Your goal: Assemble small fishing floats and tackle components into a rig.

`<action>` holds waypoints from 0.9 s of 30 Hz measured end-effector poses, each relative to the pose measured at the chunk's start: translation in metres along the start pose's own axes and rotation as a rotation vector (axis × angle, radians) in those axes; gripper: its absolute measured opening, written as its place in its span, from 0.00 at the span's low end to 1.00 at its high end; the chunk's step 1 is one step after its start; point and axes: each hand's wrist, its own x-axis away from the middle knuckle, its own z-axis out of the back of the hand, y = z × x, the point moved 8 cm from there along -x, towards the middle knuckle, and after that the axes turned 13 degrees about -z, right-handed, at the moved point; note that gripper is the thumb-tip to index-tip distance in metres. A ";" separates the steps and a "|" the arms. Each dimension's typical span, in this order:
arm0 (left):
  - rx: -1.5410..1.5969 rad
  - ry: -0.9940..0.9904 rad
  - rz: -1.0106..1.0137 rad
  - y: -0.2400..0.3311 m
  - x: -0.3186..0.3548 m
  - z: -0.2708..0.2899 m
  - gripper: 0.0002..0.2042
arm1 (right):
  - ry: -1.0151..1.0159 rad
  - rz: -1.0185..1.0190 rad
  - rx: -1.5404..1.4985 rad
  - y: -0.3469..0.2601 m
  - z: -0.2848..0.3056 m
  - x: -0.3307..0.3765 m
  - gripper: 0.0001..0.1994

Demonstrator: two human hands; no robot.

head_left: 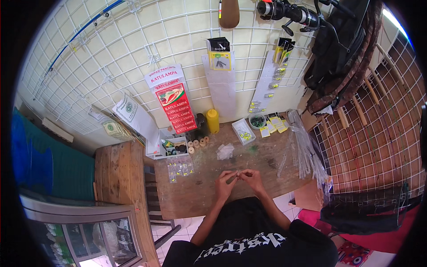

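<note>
Hands (240, 179) together over wooden table (200, 191), fingers pinching something tiny.

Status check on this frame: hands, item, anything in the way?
Left hand and right hand pinched together on a tiny item, too small to identify. Crumpled clear bag just beyond, apart. Nothing blocking.

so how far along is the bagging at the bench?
Done, by the look of it: a row of small filled clear bags lies on the wooden table. In hand: left hand and right hand meet over a tiny item, too small to identify. Left: loose empty bags and a white tray of small yellow pieces remain.
</note>
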 end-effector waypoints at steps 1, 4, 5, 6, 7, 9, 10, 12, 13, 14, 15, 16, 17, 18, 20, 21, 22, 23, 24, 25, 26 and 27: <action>-0.023 -0.031 0.027 0.000 0.000 -0.002 0.15 | -0.003 0.042 -0.022 0.000 0.003 -0.002 0.04; 0.064 -0.081 0.059 0.001 -0.003 -0.008 0.14 | -0.005 0.092 -0.008 0.001 0.009 -0.008 0.04; 0.061 -0.086 0.061 0.000 -0.002 -0.008 0.14 | -0.006 0.101 0.035 0.001 0.010 -0.009 0.04; 0.117 -0.080 0.087 -0.002 -0.001 -0.009 0.14 | -0.006 0.098 0.029 0.003 0.012 -0.010 0.04; 0.172 -0.073 0.114 -0.003 0.000 -0.009 0.14 | 0.024 0.097 0.090 0.000 0.012 -0.009 0.04; 0.197 -0.084 0.152 -0.005 -0.001 -0.010 0.13 | 0.052 0.094 0.144 0.000 0.015 -0.011 0.04; 0.226 -0.089 0.188 -0.007 -0.001 -0.011 0.13 | 0.022 0.098 0.163 0.000 0.014 -0.014 0.05; 0.247 -0.070 0.183 -0.011 0.001 -0.014 0.12 | -0.010 0.101 0.173 0.001 0.016 -0.017 0.05; 0.277 -0.048 0.179 -0.013 0.002 -0.015 0.11 | -0.042 0.082 0.175 0.002 0.015 -0.016 0.05; 0.273 -0.055 0.179 -0.015 0.002 -0.016 0.11 | -0.073 0.063 0.178 0.002 0.014 -0.016 0.05; 0.334 -0.046 0.223 -0.019 0.005 -0.018 0.10 | -0.071 0.063 0.170 0.002 0.013 -0.015 0.05; 0.396 -0.036 0.267 -0.024 0.007 -0.020 0.09 | -0.063 0.082 0.165 -0.001 0.013 -0.014 0.05; 0.394 -0.042 0.266 -0.024 0.008 -0.022 0.09 | -0.055 0.101 0.161 -0.002 0.014 -0.013 0.06; 0.425 -0.039 0.291 -0.026 0.009 -0.023 0.09 | -0.052 0.102 0.156 -0.001 0.015 -0.014 0.06; 0.462 -0.043 0.314 -0.027 0.010 -0.027 0.09 | -0.066 0.123 0.146 -0.002 0.016 -0.014 0.06; 0.490 -0.047 0.355 -0.030 0.011 -0.030 0.08 | -0.060 0.123 0.144 -0.001 0.018 -0.012 0.06; 0.514 -0.044 0.397 -0.033 0.012 -0.031 0.08 | -0.041 0.137 0.203 -0.009 0.016 -0.006 0.06; 0.514 -0.042 0.397 -0.032 0.011 -0.031 0.08 | -0.019 0.150 0.263 -0.018 0.013 -0.001 0.07; 0.518 -0.033 0.416 -0.033 0.011 -0.030 0.09 | -0.021 0.149 0.265 -0.025 0.010 0.003 0.07; 0.522 -0.024 0.433 -0.035 0.012 -0.030 0.09 | 0.028 0.179 0.360 -0.034 0.008 0.009 0.06; 0.522 -0.022 0.433 -0.036 0.013 -0.029 0.09 | 0.076 0.208 0.456 -0.039 0.006 0.011 0.06; 0.573 -0.007 0.416 -0.037 0.012 -0.030 0.09 | 0.074 0.209 0.457 -0.040 0.004 0.010 0.06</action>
